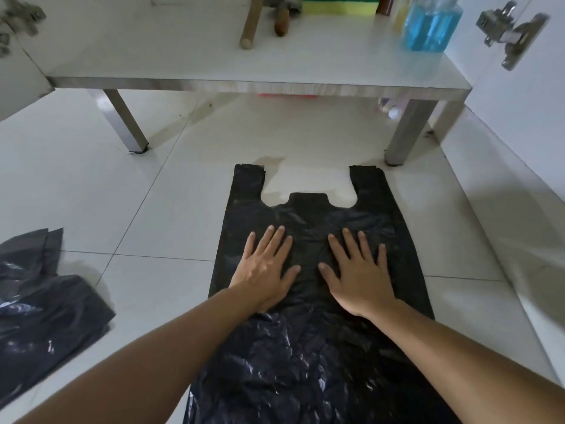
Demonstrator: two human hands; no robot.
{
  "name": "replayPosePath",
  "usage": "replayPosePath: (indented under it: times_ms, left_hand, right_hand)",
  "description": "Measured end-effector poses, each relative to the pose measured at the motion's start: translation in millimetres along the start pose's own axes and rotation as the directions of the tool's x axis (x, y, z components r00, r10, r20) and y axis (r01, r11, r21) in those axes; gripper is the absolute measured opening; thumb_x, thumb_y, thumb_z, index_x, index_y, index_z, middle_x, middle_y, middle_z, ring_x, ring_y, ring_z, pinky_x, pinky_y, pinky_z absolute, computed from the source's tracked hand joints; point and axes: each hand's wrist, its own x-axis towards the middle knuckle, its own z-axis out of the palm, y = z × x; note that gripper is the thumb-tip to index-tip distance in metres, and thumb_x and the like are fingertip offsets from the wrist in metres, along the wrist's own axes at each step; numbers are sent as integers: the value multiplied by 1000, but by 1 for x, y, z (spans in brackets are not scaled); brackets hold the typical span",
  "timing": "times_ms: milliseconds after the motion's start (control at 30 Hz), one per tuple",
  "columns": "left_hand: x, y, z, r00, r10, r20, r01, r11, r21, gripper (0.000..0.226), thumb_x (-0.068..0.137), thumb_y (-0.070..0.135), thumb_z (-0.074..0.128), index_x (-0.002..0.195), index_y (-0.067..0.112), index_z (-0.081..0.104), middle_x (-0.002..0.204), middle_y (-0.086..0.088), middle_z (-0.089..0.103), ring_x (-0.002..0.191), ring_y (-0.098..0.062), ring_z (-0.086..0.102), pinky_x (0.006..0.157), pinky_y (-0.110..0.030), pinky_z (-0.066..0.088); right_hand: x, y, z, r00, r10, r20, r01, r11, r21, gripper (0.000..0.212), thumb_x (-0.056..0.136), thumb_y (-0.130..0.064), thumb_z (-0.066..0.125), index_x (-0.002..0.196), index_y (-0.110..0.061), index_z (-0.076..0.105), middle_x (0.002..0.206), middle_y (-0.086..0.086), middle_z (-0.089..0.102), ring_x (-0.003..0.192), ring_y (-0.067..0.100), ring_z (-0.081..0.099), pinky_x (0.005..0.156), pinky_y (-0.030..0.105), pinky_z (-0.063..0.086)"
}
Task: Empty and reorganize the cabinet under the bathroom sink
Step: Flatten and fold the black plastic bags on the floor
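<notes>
Black plastic bag (308, 347) lying flat under both hands.
Left hand (266, 267) and right hand (357, 270) are pressing it, fingers straight and spread, side by side.

**Inspector:** Count of black plastic bags on the floor?

**Assistant:** Two. One flat black bag (308, 356) in the middle, with two handle loops at its far end, and one crumpled black bag (39, 310) at the left edge.

**Inspector:** Hands?

**Assistant:** Two: the left hand (266, 267) and the right hand (357, 270).

**Inspector:** Items on the cabinet floor?

**Assistant:** One clear bottle of blue liquid (431, 26). One yellow-and-green sponge (339, 4). Two wooden handles: a long pale handle (251, 22) and a short brown handle (282, 24). Further items behind the bottle are too cut off to count.

**Inspector:** Cabinet legs and hinges?

**Assistant:** Two front legs visible, the left leg (127, 123) and right leg (406, 133). One metal hinge (507, 35) clearly shown at right; the left-side hardware is blurred.
</notes>
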Motion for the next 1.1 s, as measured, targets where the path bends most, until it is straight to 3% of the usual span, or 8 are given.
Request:
replayPosePath:
  times_ms: [100, 200, 400, 667, 733, 800, 900, 1100]
  left_hand:
    - [-1, -7, 6, 999, -6, 34, 5, 1000, 13, 87, 84, 70, -8, 155, 22, 2, 163, -2, -7, 149, -19, -12, 121, -46, -7]
    - [1, -11, 6, 1000, -17, 19, 17, 1000, 17, 84, 83, 70, -9, 155, 27, -3, 162, 0, -12, 148, -18, -17, 120, -47, -8]
    - [1, -21, 10, 994, -106, 32, 104, 992, 70, 77, 82, 77, -5, 150, 43, -14, 161, 5, -17, 147, -27, -20, 117, -57, -10]
    - [1, -18, 12, 992, -114, 49, 107, 987, 122, 82, 78, 77, -13, 150, 38, -18, 162, 1, -17, 147, -32, -18, 116, -60, -7]
    - [1, -15, 11, 989, -132, 60, 123, 983, 135, 83, 80, 76, -11, 151, 34, -16, 162, -2, -16, 148, -31, -16, 115, -61, -7]
    - [-5, -9, 8, 987, -155, 47, 149, 982, 113, 79, 86, 70, -4, 153, 29, -9, 162, -4, -13, 149, -29, -13, 116, -59, -7]
    - [-32, 3, 8, 983, -184, 11, 184, 982, -31, 74, 91, 64, 1, 155, 26, -1, 162, -2, -11, 149, -24, -12, 119, -53, -8]
    - [-93, 16, 25, 998, -64, 8, 63, 998, 17, 77, 90, 67, 5, 156, 28, 5, 163, -3, -5, 150, -22, -9, 119, -54, -3]
  right_hand:
    - [4, 2, -12, 995, -68, -68, 67, 998, -19, 75, 87, -59, -3, 157, -32, 5, 165, -1, -2, 151, 27, -9, 118, 56, -7]
    - [19, 2, -16, 990, -140, -14, 140, 990, 17, 62, 99, -57, 9, 156, -35, 0, 165, -3, -8, 151, 25, -13, 120, 55, -6]
    - [31, 47, -5, 1000, 10, 7, -10, 1000, -14, 70, 90, -74, 2, 152, -44, -10, 165, -4, -12, 150, 25, -16, 119, 58, -6]
    - [35, 55, -12, 998, 16, 67, -14, 999, -36, 72, 90, -74, 3, 153, -41, -11, 164, -2, -15, 150, 28, -17, 117, 62, -5]
    - [36, 51, -18, 995, 26, 96, -19, 997, -74, 72, 93, -71, 6, 154, -37, -11, 164, 0, -15, 149, 30, -19, 116, 63, -7]
    - [24, 37, -20, 1000, 10, -2, -11, 997, -81, 68, 99, -61, 13, 156, -29, -7, 165, 3, -9, 150, 31, -14, 117, 63, -3]
    - [-22, 1, -14, 989, -40, -141, 50, 997, 66, 65, 101, -51, 22, 157, -26, 1, 165, 5, 1, 152, 30, -4, 119, 59, 0]
    - [-80, 11, 12, 992, -121, 43, 123, 992, -37, 73, 91, -72, 3, 154, -37, -10, 165, -1, -12, 151, 25, -13, 119, 58, -5]
